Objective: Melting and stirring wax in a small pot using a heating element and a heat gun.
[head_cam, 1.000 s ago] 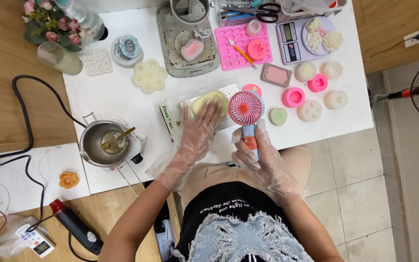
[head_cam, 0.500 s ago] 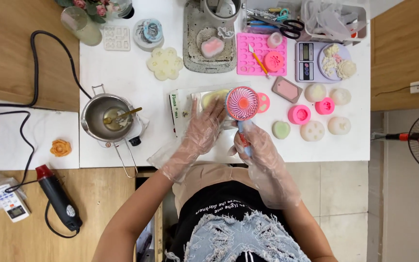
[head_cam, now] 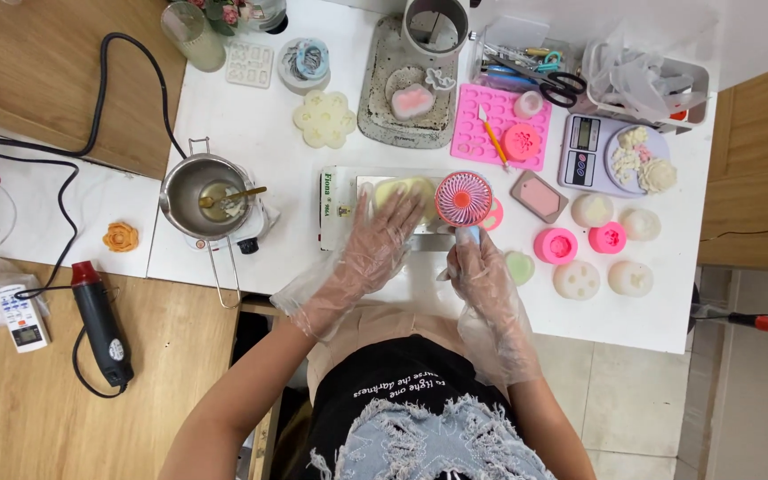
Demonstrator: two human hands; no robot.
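At the near edge of the white counter (head_cam: 251,142), the left hand (head_cam: 375,244) lay flat and unclenched in its clear plastic glove, fingers spread over a pale yellow mould (head_cam: 402,189) resting on a white tray (head_cam: 335,209). The right hand (head_cam: 482,267) was clenched round the handle of a small pink handheld fan (head_cam: 464,197), its head just beside the mould. Any tilt of that fan risked knocking the mould — or the loose glove might have caught in the grille. Left of the tray stood a metal melting pot (head_cam: 202,196) with a spoon inside; a careless elbow could have tipped it. Pink moulds (head_cam: 556,245) sat nearby.
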